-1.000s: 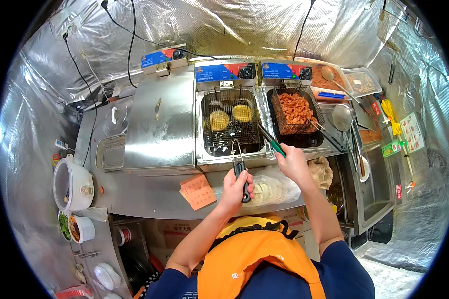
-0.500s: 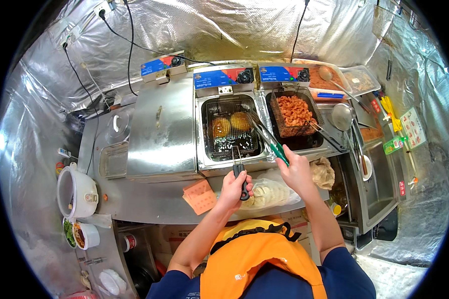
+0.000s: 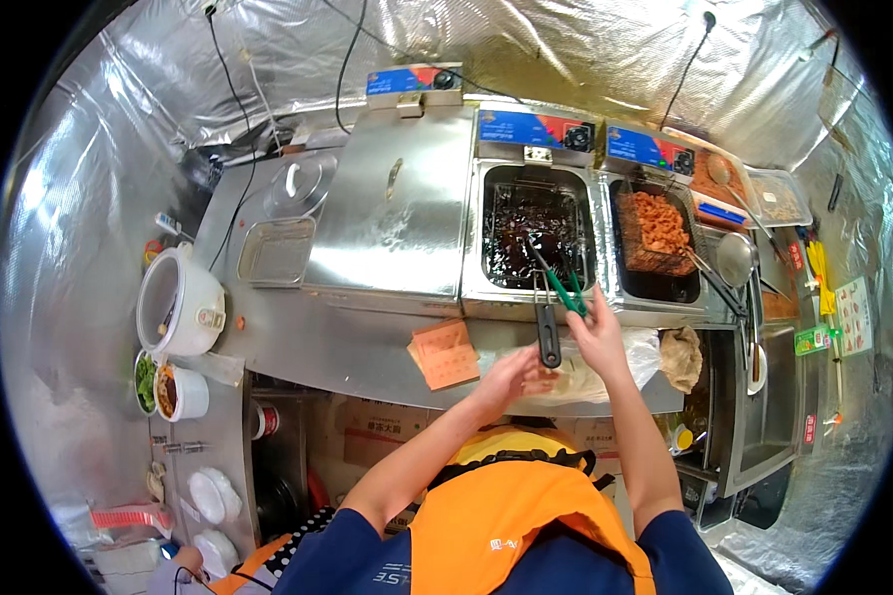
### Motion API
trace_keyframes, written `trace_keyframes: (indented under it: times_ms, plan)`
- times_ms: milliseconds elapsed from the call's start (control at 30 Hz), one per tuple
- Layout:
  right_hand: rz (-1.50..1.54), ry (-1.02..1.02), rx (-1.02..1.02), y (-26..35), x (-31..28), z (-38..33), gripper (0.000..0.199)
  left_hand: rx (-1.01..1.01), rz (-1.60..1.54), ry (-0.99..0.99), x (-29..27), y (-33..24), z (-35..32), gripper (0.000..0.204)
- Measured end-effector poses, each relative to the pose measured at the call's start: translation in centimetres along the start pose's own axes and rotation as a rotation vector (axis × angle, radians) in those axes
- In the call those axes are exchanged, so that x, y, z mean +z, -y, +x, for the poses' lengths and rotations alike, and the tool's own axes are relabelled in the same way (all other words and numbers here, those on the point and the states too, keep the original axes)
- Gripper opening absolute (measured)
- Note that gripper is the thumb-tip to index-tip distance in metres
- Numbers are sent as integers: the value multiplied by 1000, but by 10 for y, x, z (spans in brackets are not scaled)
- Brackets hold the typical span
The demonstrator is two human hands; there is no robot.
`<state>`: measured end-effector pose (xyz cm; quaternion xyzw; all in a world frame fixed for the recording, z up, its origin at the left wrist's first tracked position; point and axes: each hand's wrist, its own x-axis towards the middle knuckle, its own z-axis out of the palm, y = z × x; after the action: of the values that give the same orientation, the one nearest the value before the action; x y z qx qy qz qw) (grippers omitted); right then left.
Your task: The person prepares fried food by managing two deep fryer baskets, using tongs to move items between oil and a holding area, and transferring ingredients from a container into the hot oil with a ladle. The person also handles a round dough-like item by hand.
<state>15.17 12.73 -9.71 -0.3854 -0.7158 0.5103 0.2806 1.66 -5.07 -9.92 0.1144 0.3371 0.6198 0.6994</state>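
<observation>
My right hand (image 3: 599,337) grips green-handled tongs (image 3: 570,290), whose tips point over the middle fryer (image 3: 474,238). Dark, bubbling oil fills that fryer, and the wire basket in it is mostly under the surface. The basket's black handle (image 3: 548,337) sticks out over the front rim. Just beside the handle's lower end is my left hand (image 3: 514,381), fingers loosely apart, slightly blurred and holding nothing. Further right, a second wire basket (image 3: 702,245) full of reddish-brown fried pieces (image 3: 655,223) rests over its fryer.
Orange paper bags (image 3: 445,355) and a clear plastic bag (image 3: 633,359) lie on the front counter. A covered steel fryer (image 3: 392,218) stands left, beyond it a white rice cooker (image 3: 179,302). Ladles (image 3: 734,260) are at right. Another person's hand (image 3: 188,561) shows lower left.
The view has swung left. The basket has gone down into the oil, so its two golden round pieces no longer show. My left hand has let go of the basket handle.
</observation>
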Motion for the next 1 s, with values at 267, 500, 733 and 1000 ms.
trace_keyframes:
  times_ms: [267, 500, 733, 1000]
  plan:
    - [159, -279, 364, -12, -28, -139, 54, -272, 866, -193, -134, 99, -106, 37]
    - [-86, -296, 369, -45, -35, -228, 44, -176, 1180, -157, -163, 133, -114, 35]
    - [-273, -217, 215, -58, -35, -253, 48, 47, 1217, -280, -133, 141, -106, 37]
    - [-142, -101, 185, -53, -24, -306, 45, 54, 1121, -499, -111, 183, -192, 38]
